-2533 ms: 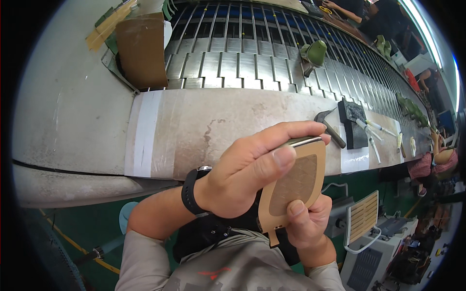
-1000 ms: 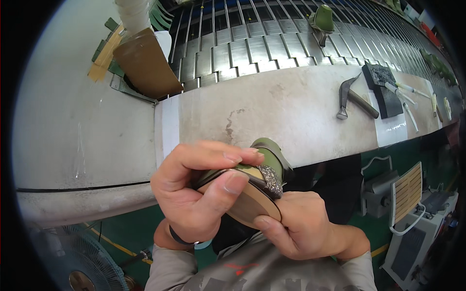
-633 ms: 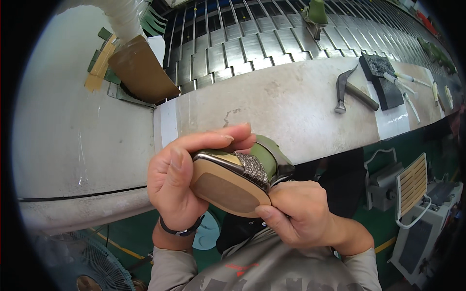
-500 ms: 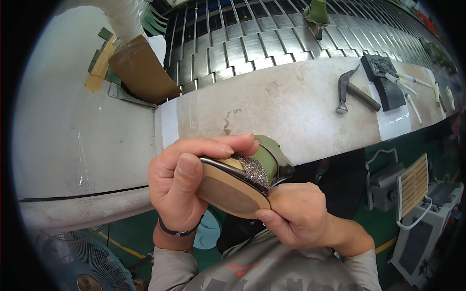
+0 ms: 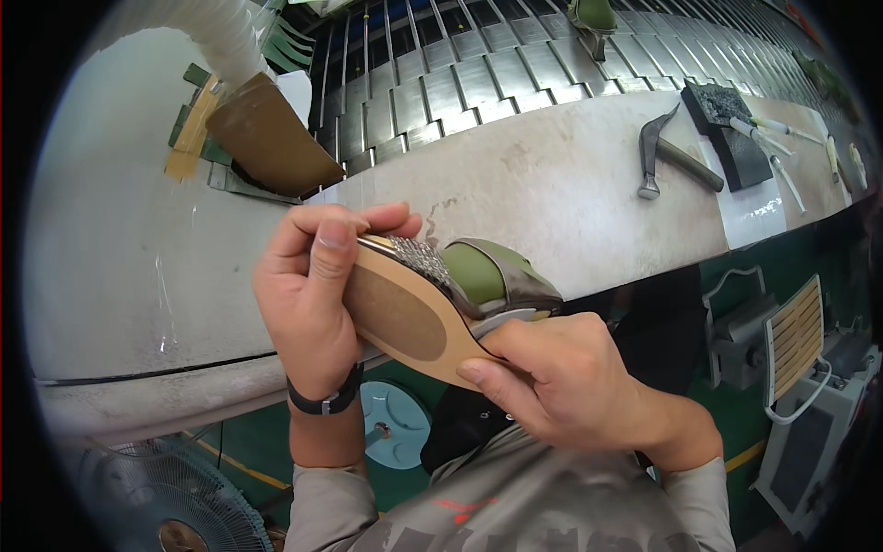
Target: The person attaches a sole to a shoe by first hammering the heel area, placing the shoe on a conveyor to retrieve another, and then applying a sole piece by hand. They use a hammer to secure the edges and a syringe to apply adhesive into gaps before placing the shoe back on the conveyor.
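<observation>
Over the near edge of the worktable I hold a sandal built on a green shoe last [image 5: 474, 269]. Its tan sole [image 5: 402, 317], with a darker oval at the forefoot, is turned partly toward me. A glittery strap [image 5: 419, 258] crosses the front, and a dark metallic strap wraps the heel end. My left hand [image 5: 303, 276] is closed around the toe end, thumb against the sole's edge. My right hand [image 5: 579, 385] pinches the sole's edge near the arch between thumb and bent forefinger. Its other fingertips are hidden.
A hammer [image 5: 681, 162] lies beside a black block [image 5: 728, 133] and several syringes [image 5: 771, 143] on the worktable's right. Beyond runs a slatted metal conveyor [image 5: 460, 87] carrying another green shoe [image 5: 593, 18]. A cardboard piece [image 5: 271, 133] stands at left; a fan [image 5: 166, 501] is below.
The sandal and my left hand have shifted left and slightly up. The sole now shows more of its length, and my right hand's pinch sits along the arch rather than the forefoot.
</observation>
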Tool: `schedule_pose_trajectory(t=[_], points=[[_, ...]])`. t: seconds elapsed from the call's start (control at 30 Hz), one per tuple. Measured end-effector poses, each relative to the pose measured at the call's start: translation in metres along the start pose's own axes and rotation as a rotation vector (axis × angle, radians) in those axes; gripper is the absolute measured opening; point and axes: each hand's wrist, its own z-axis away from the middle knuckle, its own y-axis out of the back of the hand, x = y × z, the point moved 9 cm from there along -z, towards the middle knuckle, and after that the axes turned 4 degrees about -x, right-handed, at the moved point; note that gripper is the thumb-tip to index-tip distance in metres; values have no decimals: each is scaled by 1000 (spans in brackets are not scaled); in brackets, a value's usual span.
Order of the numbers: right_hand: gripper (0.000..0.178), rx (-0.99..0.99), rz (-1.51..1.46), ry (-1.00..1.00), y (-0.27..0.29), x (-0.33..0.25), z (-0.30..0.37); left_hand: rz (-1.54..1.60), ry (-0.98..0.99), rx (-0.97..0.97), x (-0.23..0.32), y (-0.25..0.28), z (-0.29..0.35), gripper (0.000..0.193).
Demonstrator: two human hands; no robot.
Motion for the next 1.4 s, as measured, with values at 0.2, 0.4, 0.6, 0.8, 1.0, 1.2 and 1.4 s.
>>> schedule_pose_trajectory(t=[0.2,0.4,0.6,0.8,1.0,1.2,1.4], points=[[25,-12,30,-23,0,9,-10,-56,-40,-7,-3,9,-11,31],[27,-50,-105,-139,1,24,-17,-82,-36,7,-5,10,-12,31],[29,-64,-136,-135,4,25,-17,-110,-50,23,-1,5,-10,32],[34,-101,-318,-260,9,40,-15,-118,-57,14,3,-4,-13,32],[34,-96,-92,-306,37,50,-8,-90,-63,-127,12,-34,-19,30],[63,43,-103,1,92,0,-32,-95,-388,-541,36,-132,-25,67],[38,423,-491,-365,155,67,33,588,333,-332,-134,-76,-47,75]])
